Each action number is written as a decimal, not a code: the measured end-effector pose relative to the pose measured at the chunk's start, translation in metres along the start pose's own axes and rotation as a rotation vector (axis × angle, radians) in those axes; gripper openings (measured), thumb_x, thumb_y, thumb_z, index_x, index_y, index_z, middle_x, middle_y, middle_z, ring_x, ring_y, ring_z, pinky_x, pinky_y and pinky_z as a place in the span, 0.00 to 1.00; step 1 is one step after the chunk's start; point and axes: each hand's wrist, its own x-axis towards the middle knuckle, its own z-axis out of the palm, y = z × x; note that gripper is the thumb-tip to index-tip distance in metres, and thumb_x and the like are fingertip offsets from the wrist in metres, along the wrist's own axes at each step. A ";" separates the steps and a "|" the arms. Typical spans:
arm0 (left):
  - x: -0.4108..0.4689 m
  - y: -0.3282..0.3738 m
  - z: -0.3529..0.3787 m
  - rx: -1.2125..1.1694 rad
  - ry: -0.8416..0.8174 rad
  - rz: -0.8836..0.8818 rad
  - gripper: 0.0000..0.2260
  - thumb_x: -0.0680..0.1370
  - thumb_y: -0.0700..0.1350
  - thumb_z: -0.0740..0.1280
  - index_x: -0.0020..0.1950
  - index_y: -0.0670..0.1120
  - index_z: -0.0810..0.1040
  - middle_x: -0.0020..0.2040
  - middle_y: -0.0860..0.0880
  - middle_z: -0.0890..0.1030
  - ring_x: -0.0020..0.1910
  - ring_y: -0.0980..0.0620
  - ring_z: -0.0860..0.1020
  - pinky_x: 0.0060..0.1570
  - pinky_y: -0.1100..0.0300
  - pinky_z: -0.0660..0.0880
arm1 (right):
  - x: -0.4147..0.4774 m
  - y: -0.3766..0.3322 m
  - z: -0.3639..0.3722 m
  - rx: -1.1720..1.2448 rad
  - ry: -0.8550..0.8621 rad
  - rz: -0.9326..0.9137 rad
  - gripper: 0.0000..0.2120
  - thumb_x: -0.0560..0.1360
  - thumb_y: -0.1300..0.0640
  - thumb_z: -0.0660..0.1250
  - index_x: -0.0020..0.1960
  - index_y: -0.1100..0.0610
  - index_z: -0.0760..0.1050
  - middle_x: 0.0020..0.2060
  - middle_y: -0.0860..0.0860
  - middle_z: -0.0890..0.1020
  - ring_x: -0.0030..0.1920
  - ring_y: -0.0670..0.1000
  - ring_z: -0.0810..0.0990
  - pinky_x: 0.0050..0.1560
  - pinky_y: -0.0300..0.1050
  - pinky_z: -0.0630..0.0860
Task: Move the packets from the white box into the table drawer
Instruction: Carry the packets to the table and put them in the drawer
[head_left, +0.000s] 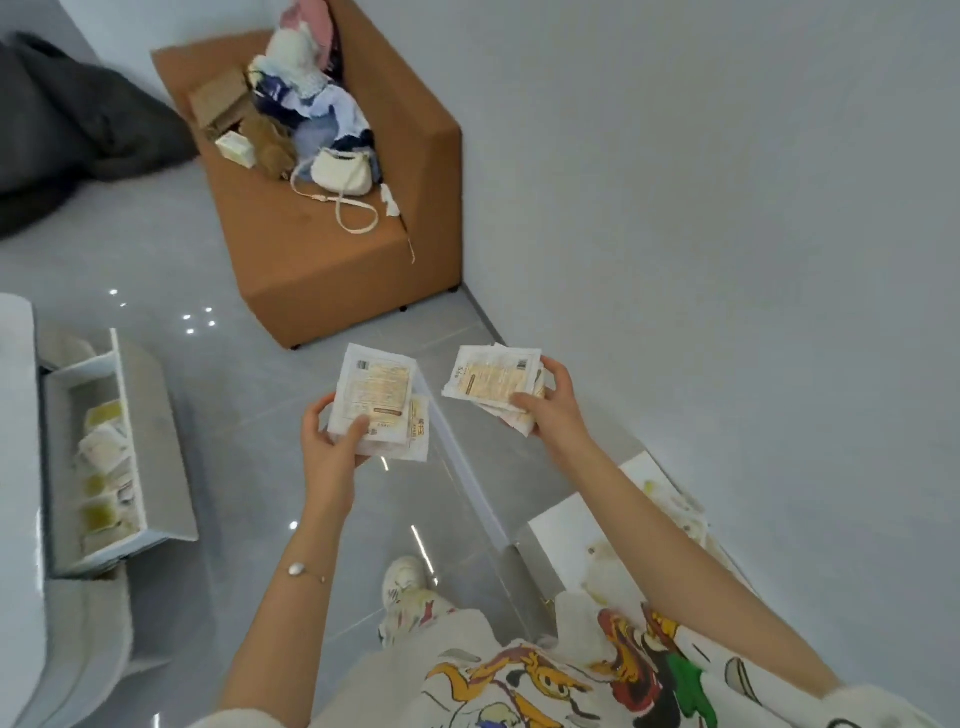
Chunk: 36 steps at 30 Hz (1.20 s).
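**While the table drawer (156, 441) stands open, packets fill both hands**

As the person stands over the grey floor, each hand carries its own sheaf of flat, pale sachets above the tiles. The left hand (332, 452) curls round the lower edge of the left stack (376, 395), thumb across the top packet and fingers underneath. The right hand (553, 410) pinches the right stack (491, 382) the same way at its near corner. Neither hand has a finger to spare.

The drawer, pulled out of the white table (15, 415) at far left, already holds several packets (104, 452). The white box (566, 525) lies on the floor by the wall at lower right, with what look like a few more inside, though blur hides their number.

The sachets appear light, thin and floppy, with smooth wrappers likely to slide over one another. A fanned stack could shed its outer pieces. Squeezing across the overlapped middle, thumb above and fingers below, looks safer than holding one corner.

A brown sofa (337, 249) piled with clothes stands beyond.
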 end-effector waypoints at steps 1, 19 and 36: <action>0.009 0.005 -0.016 -0.010 0.031 0.007 0.20 0.77 0.38 0.69 0.64 0.52 0.68 0.60 0.49 0.79 0.53 0.49 0.82 0.46 0.52 0.82 | 0.008 -0.003 0.021 -0.016 -0.028 -0.011 0.30 0.72 0.69 0.69 0.63 0.42 0.66 0.62 0.54 0.78 0.57 0.56 0.81 0.52 0.58 0.81; 0.172 0.084 -0.223 -0.238 0.416 0.035 0.23 0.77 0.37 0.68 0.68 0.49 0.66 0.58 0.52 0.78 0.55 0.47 0.81 0.49 0.49 0.81 | 0.141 -0.046 0.360 -0.085 -0.427 0.049 0.30 0.73 0.71 0.66 0.68 0.49 0.64 0.61 0.53 0.78 0.58 0.56 0.81 0.55 0.60 0.80; 0.310 0.136 -0.250 -0.516 0.966 0.113 0.21 0.77 0.35 0.67 0.67 0.48 0.65 0.59 0.45 0.78 0.53 0.45 0.82 0.47 0.49 0.82 | 0.294 -0.111 0.560 -0.365 -0.858 0.122 0.29 0.74 0.70 0.66 0.68 0.48 0.65 0.61 0.50 0.78 0.56 0.51 0.80 0.45 0.47 0.80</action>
